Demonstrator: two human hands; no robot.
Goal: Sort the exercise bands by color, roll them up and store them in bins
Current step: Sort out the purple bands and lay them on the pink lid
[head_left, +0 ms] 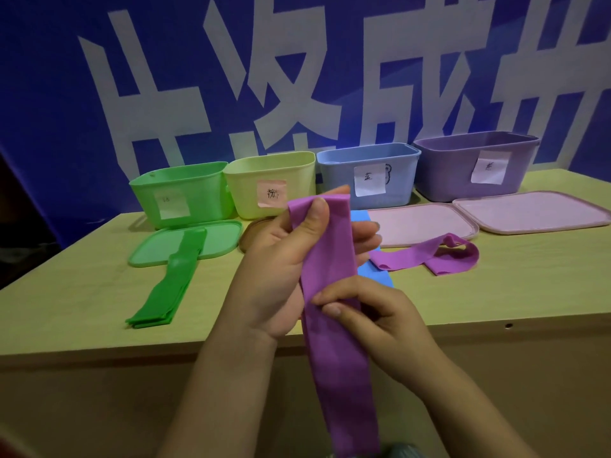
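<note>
I hold a long purple band upright in front of the table. My left hand grips its top end with the thumb across it. My right hand pinches the band lower down, and the rest hangs below the table edge. A second purple band lies loosely folded on the table to the right. Several green bands lie stacked flat at the left, partly on a green lid. A blue band shows behind my hands, mostly hidden.
Four labelled bins stand in a row at the back: green, yellow-green, blue, purple. Two pink lids lie before the right bins. A brownish lid peeks out behind my left hand. A blue banner wall stands behind.
</note>
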